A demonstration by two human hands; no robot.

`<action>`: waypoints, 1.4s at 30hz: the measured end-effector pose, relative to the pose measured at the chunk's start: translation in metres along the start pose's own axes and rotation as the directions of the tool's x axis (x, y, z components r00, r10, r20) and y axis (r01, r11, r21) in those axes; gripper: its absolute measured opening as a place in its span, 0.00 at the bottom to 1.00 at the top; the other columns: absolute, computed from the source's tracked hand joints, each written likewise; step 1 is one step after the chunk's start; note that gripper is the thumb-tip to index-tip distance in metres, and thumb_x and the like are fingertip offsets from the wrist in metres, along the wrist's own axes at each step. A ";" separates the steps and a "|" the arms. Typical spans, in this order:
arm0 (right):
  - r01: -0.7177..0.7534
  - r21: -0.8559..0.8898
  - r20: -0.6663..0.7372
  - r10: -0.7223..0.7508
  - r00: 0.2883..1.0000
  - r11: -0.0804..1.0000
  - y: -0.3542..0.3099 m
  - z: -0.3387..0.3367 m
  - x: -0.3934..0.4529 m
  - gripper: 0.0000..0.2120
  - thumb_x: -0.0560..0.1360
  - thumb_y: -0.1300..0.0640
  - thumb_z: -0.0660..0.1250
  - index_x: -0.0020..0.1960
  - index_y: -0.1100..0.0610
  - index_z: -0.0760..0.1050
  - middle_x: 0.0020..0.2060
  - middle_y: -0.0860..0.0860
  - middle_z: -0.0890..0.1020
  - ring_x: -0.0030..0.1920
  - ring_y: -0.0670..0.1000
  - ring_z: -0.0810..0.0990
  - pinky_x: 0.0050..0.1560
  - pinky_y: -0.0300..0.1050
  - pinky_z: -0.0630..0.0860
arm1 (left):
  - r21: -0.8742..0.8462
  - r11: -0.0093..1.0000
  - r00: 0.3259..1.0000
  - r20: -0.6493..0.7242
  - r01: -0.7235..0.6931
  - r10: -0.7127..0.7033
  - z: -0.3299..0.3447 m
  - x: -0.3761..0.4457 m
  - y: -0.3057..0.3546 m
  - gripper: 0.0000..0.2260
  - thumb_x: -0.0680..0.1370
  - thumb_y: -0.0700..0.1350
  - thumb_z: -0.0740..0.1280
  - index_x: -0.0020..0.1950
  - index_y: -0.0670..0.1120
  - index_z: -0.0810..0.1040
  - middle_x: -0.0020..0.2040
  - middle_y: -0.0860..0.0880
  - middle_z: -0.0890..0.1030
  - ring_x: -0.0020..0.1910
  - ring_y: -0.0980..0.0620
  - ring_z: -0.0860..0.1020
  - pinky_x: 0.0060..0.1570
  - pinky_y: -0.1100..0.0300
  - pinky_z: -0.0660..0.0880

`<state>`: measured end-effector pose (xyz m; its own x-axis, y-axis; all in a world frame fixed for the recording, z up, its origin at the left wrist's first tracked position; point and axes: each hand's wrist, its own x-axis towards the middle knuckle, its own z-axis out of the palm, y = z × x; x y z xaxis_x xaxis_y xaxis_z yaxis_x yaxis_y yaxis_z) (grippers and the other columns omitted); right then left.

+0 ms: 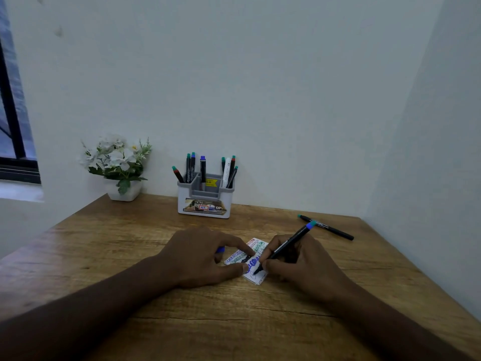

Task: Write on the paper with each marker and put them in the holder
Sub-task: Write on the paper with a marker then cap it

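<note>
we see a small white paper (256, 259) flat on the wood, covered in coloured scribbles. a black marker (285, 247) tilts tip-down on it; another (326, 227) lies well right. the grey holder (205, 201) stands behind, holding several markers.

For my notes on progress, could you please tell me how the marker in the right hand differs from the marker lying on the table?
The marker in the right hand is gripped by the right hand, tilted, tip on the paper; the marker on the table lies flat, untouched. The held one's back end shows blue and teal; the lying one's shows teal. Both have slim black barrels and are outside the holder.
</note>
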<state>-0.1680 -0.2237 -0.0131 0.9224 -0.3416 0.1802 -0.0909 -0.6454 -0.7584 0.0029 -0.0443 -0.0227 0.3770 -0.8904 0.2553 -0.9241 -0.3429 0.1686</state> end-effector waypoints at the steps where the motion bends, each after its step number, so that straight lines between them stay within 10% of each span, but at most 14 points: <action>1: -0.007 0.012 -0.002 0.007 1.000 1.000 0.001 -0.001 0.000 0.02 0.76 0.57 0.75 0.45 0.51 0.86 0.44 0.47 0.89 0.46 0.45 0.87 0.47 0.42 0.85 | 0.000 1.000 1.000 0.006 0.000 0.000 0.000 0.000 0.000 0.21 0.77 0.75 0.58 0.69 0.77 0.70 0.35 0.60 0.76 0.38 0.59 0.75 0.36 0.62 0.66; 42: -0.064 -0.093 -0.111 0.054 0.992 0.994 0.001 -0.004 0.002 0.03 0.75 0.51 0.76 0.47 0.49 0.85 0.45 0.45 0.89 0.46 0.45 0.86 0.43 0.37 0.83 | 0.004 1.000 0.999 0.030 0.009 -0.009 0.000 0.001 0.001 0.23 0.76 0.76 0.58 0.70 0.76 0.70 0.36 0.61 0.76 0.38 0.60 0.75 0.36 0.64 0.66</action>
<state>-0.1675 -0.2281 -0.0114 0.8686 -0.4499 0.2078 -0.1845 -0.6828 -0.7069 0.0024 -0.0459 -0.0216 0.3832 -0.8959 0.2246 -0.9210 -0.3520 0.1669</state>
